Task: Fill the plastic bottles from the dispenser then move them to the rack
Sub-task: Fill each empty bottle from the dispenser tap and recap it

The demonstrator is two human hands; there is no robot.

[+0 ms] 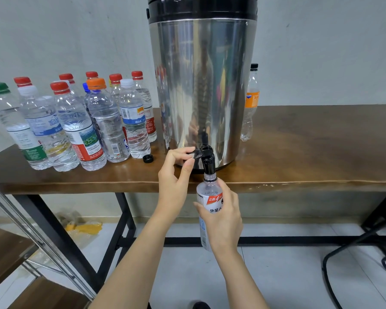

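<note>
R grip [224, 219] holds "外星人" bottle [206, 192] under tap [208, 160].

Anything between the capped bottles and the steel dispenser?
Head view: one loose black bottle cap on the brown wooden table, between the clear capped bottles and silver steel dispenser.

Left grip [174, 176] pinched; right grip [224, 216] curled
</note>
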